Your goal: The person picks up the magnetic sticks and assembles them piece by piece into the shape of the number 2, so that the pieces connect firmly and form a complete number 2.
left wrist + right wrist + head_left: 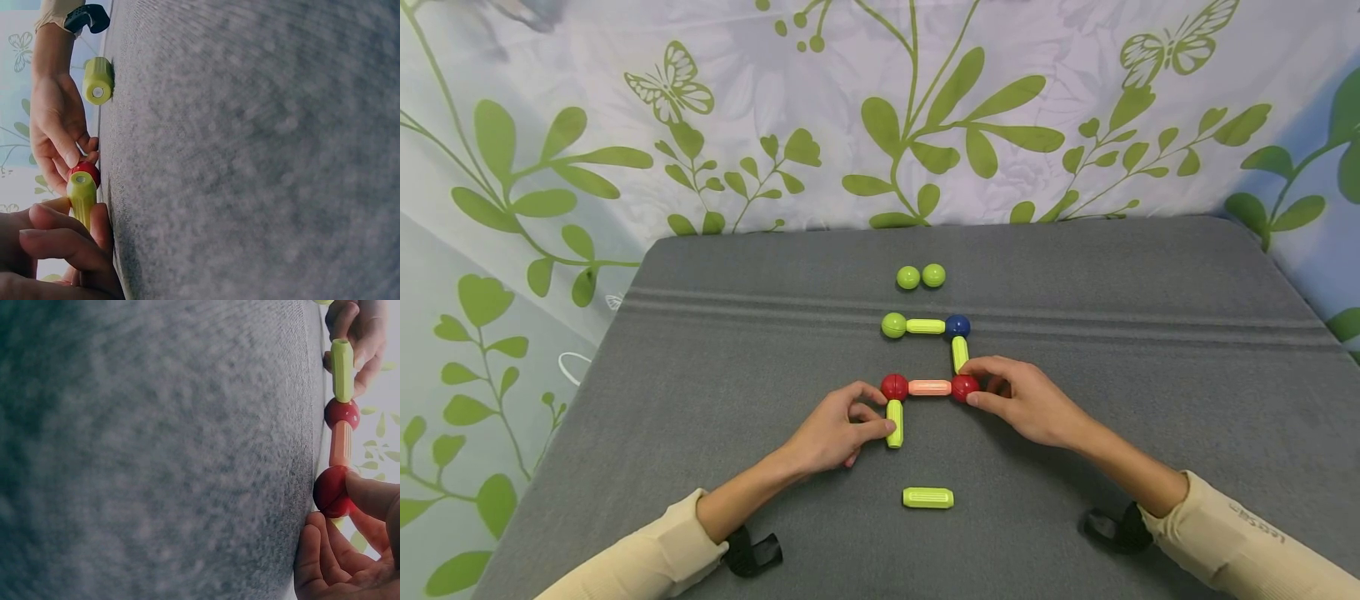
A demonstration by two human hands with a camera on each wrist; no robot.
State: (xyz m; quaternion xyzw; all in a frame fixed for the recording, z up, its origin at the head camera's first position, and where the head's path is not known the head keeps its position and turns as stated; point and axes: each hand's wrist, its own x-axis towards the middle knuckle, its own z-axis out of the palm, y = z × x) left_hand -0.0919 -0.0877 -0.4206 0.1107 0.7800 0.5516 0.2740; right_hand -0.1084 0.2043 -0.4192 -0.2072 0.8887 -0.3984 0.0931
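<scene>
A chain of magnetic balls and rods lies on the grey table. My left hand pinches the lower yellow-green rod, its index finger by the left red ball. My right hand holds the right red ball between thumb and fingers. A salmon-pink rod joins the two red balls. From the right one another yellow-green rod runs up to a blue ball. A further yellow-green rod links the blue ball to a green ball.
Two loose green balls sit side by side behind the chain. One loose yellow-green rod lies nearer the front, between the forearms. A leaf-patterned cloth hangs behind the grey table.
</scene>
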